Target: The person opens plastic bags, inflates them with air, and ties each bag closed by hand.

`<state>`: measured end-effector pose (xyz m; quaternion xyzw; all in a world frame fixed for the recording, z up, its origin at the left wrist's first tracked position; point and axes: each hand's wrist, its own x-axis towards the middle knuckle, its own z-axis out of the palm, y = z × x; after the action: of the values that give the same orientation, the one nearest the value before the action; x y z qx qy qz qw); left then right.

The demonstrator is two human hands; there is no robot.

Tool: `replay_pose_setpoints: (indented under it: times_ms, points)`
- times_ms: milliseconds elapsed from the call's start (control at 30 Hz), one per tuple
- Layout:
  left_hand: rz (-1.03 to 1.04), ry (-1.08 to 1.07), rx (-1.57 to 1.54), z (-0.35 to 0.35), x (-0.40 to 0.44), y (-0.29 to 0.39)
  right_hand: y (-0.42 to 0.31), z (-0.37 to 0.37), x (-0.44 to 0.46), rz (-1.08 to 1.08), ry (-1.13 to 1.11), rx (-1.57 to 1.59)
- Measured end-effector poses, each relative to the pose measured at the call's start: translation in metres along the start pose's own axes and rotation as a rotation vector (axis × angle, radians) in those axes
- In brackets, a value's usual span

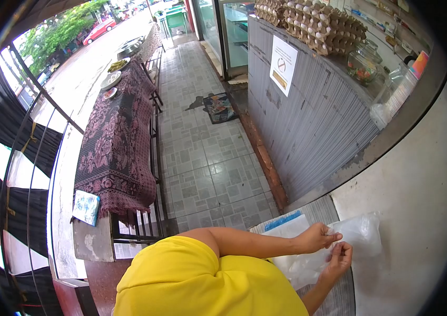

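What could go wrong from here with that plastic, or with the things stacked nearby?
The clear plastic, pinched between the fingertips of the left hand and right hand, looks thin, so it might tear or slip. The stacked egg trays on the grey counter could topple and break eggs if knocked.

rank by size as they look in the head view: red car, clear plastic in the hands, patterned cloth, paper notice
1. Patterned cloth
2. Clear plastic
3. Paper notice
4. Red car, smallest only because it is far off
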<state>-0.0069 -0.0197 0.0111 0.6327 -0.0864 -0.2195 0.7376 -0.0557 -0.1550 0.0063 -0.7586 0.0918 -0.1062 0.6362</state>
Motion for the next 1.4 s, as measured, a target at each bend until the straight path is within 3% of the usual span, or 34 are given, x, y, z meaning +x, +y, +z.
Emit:
replay_pose_setpoints:
  times_ms: [133,233,333,467,533,567,667,767,833,933,1067,1133,1167,1333,1400]
  points:
    - [0.057,-0.118,-0.062,-0.001,-0.008,0.012,0.019,-0.002,0.007,-0.046,0.048,0.094]
    - [0.100,-0.154,-0.067,-0.001,0.000,-0.006,-0.003,0.014,0.002,0.133,0.255,0.299]
    - [0.103,-0.065,-0.010,-0.001,0.000,-0.008,0.009,0.005,0.000,-0.036,0.047,0.299]
    - [0.056,0.017,-0.023,0.000,-0.002,0.001,-0.004,0.008,-0.006,-0.085,-0.054,0.149]
    - [-0.075,-0.055,-0.041,-0.003,-0.005,0.010,-0.004,0.003,-0.006,-0.072,-0.099,0.059]
    - [-0.140,-0.094,-0.050,-0.003,-0.006,0.014,-0.001,0.002,-0.005,-0.090,-0.065,0.061]
    - [0.121,-0.152,-0.255,0.009,-0.008,0.003,0.008,0.001,-0.003,-0.075,0.046,0.106]
    - [0.102,-0.288,-0.105,0.001,-0.001,-0.008,0.002,0.001,-0.002,0.034,0.139,0.208]
    - [0.092,-0.243,-0.063,0.001,-0.001,-0.008,0.000,0.003,-0.003,0.050,0.157,0.246]
    - [0.148,-0.115,-0.099,0.004,-0.002,-0.005,0.004,0.007,-0.007,-0.071,0.050,0.267]
    - [0.198,-0.052,-0.209,0.007,0.004,-0.014,0.003,-0.003,-0.008,-0.049,-0.130,0.115]
    - [0.047,-0.094,-0.052,0.002,0.004,-0.011,0.000,-0.006,-0.009,0.038,-0.151,0.125]
    - [-0.028,-0.115,0.027,0.000,0.001,-0.005,0.003,-0.006,-0.008,0.029,-0.111,0.111]
    - [0.121,-0.187,-0.128,0.004,-0.007,-0.003,0.001,0.004,-0.009,0.107,0.098,0.198]
    - [0.142,-0.190,-0.092,0.003,-0.002,-0.011,0.001,0.003,-0.009,0.037,0.042,0.267]
